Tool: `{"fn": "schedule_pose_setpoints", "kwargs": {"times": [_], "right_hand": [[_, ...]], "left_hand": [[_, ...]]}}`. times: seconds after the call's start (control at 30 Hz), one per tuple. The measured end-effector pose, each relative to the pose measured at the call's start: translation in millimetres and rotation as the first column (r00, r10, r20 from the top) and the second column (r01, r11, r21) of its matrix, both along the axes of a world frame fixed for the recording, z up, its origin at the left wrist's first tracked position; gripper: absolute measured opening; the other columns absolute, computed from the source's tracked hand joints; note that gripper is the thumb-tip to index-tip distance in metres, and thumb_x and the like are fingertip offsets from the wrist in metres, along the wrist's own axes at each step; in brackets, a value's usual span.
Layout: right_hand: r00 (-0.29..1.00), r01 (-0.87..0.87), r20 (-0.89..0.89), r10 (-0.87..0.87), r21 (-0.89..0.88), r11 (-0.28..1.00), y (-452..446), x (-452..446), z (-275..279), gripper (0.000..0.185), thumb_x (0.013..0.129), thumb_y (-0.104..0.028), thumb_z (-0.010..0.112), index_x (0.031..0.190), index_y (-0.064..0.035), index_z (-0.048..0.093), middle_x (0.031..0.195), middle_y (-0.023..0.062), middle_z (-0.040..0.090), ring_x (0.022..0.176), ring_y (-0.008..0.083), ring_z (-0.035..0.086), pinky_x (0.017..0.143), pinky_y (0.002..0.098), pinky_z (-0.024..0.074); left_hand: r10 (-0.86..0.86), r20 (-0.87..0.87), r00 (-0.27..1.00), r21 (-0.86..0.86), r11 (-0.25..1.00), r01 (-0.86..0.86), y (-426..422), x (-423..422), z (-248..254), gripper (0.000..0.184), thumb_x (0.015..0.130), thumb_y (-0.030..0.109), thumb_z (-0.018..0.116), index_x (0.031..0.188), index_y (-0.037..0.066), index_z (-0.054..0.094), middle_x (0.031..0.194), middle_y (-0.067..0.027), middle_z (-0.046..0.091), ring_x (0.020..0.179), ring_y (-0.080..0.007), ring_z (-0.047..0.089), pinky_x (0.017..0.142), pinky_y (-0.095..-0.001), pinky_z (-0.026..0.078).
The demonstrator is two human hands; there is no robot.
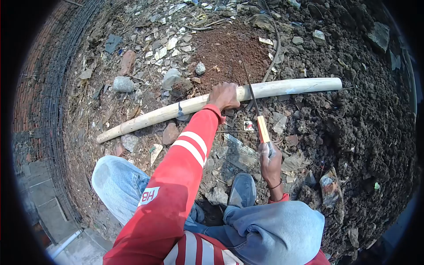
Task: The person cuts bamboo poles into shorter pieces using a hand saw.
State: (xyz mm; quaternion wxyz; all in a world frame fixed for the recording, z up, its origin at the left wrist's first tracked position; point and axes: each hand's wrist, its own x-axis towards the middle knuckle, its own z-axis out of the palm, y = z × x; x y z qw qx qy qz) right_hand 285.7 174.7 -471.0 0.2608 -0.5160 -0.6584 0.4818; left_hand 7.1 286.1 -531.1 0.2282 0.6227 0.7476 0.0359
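with left hand (pixel 224 96), gripping wooden pole (pixel 293 87) near mid-length, laid left to right over rubble (pixel 129 142) and soil (pixel 369 119); with right hand (pixel 270 164), clasping saw (pixel 256 105) by yellow handle (pixel 263 129), crossing pole with blade.

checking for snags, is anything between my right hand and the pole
Only the saw, held in the right hand; its blade crosses the pole. The left hand grips the pole close beside the blade, but nothing else visible stands between.
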Motion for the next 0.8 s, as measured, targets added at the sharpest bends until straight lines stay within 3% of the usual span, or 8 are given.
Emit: {"fn": "schedule_pose_setpoints", "kwargs": {"times": [0.13, 0.23, 0.3, 0.4, 0.57, 0.7, 0.77, 0.8], "right_hand": [[0.99, 0.134, -0.027, -0.139, -0.141, 0.981, -110.3, 95.3, -10.7, 0.03, 0.104, -0.027, 0.055, 0.095, 0.0007, 0.065, 0.066, 0.0084, 0.057, 0.056, 0.015, 0.05, 0.056, 0.0352, 0.0407], [0.997, 0.073, 0.022, -0.07, -0.197, 0.978, -48.1, 43.4, 8.1, 0.031, 0.105, -0.027, 0.054, 0.098, 0.0002, 0.067, 0.065, 0.0089, 0.056, 0.056, 0.0167, 0.049, 0.056, 0.0352, 0.0403], [1.0, 0.017, 0.019, -0.016, -0.03, 0.999, 28.4, -15.7, -32.5, 0.033, 0.107, -0.028, 0.054, 0.096, 0.0006, 0.065, 0.063, 0.0093, 0.053, 0.056, 0.0192, 0.048, 0.056, 0.0367, 0.0397], [0.998, 0.004, -0.059, 0.002, 0.102, 0.995, 51.5, -45.3, -36.2, 0.034, 0.108, -0.028, 0.053, 0.093, 0.0013, 0.062, 0.062, 0.0103, 0.05, 0.056, 0.021, 0.046, 0.056, 0.0389, 0.0387], [0.997, 0.079, 0.009, -0.079, -0.198, 0.977, -64.3, 52.6, -2.5, 0.029, 0.104, -0.025, 0.055, 0.104, 0.0021, 0.067, 0.065, 0.0078, 0.054, 0.062, 0.0127, 0.05, 0.057, 0.0337, 0.0417], [0.992, 0.12, -0.022, -0.126, -0.17, 0.978, -86.2, 69.8, 12.9, 0.03, 0.104, -0.025, 0.055, 0.099, 0.0028, 0.066, 0.061, 0.0059, 0.051, 0.058, 0.0117, 0.048, 0.056, 0.0335, 0.0408], [0.999, 0.04, 0.031, -0.035, -0.162, 0.986, -11.7, 13.6, 8.5, 0.033, 0.106, -0.026, 0.053, 0.095, 0.0034, 0.064, 0.062, 0.0088, 0.052, 0.057, 0.0156, 0.049, 0.055, 0.0368, 0.0395], [1.0, 0.017, -0.003, -0.017, 0.069, 0.997, 27.6, -19.9, -25.2, 0.036, 0.107, -0.028, 0.053, 0.09, 0.0033, 0.061, 0.063, 0.0121, 0.054, 0.055, 0.0209, 0.048, 0.055, 0.0403, 0.0386]], "left_hand": [[0.016, -0.006, 1.0, -0.003, 1.0, -0.016, 0.6, -3.5, -5.9, 0.046, 0.063, 0.028, 0.079, 0.098, -0.002, 0.076, 0.099, -0.0255, 0.075, 0.091, -0.0423, 0.075, 0.082, -0.0493, 0.062], [0.034, -0.016, 0.999, 0.025, 0.999, -0.033, -1.9, 1.6, -7.2, 0.041, 0.062, 0.024, 0.071, 0.096, 0.002, 0.072, 0.092, -0.0251, 0.074, 0.088, -0.0423, 0.074, 0.078, -0.0506, 0.06], [0.034, 0.008, 0.999, 0.045, 0.998, -0.034, -1.2, 2.6, -1.5, 0.039, 0.062, 0.024, 0.071, 0.093, 0.001, 0.073, 0.092, -0.0249, 0.074, 0.089, -0.0428, 0.074, 0.078, -0.0501, 0.061], [0.016, 0.071, 0.997, -0.129, 0.992, -0.007, 5.3, -6.0, 6.6, 0.042, 0.061, 0.022, 0.07, 0.097, 0.0, 0.074, 0.096, -0.0265, 0.074, 0.091, -0.0429, 0.074, 0.082, -0.05, 0.06], [0.033, 0.085, 0.996, -0.067, 0.997, -0.027, 6.0, -8.8, 1.9, 0.043, 0.061, 0.02, 0.069, 0.098, -0.001, 0.074, 0.094, -0.0267, 0.074, 0.091, -0.0424, 0.074, 0.08, -0.0499, 0.06], [0.015, 0.086, 0.996, -0.138, 0.99, -0.003, -4.4, -1.9, 3.1, 0.043, 0.063, 0.025, 0.072, 0.097, -0.002, 0.075, 0.098, -0.0286, 0.074, 0.092, -0.0434, 0.074, 0.081, -0.0493, 0.062], [0.028, 0.052, 0.998, -0.033, 0.999, -0.026, -2.6, 0.6, 6.0, 0.041, 0.06, 0.02, 0.067, 0.094, -0.003, 0.074, 0.095, -0.0289, 0.073, 0.089, -0.0442, 0.074, 0.078, -0.0497, 0.061], [0.016, 0.041, 0.999, -0.061, 0.998, -0.014, -3.6, 2.3, 15.7, 0.041, 0.061, 0.02, 0.067, 0.094, -0.004, 0.073, 0.095, -0.029, 0.073, 0.088, -0.0439, 0.074, 0.078, -0.0494, 0.06]]}}
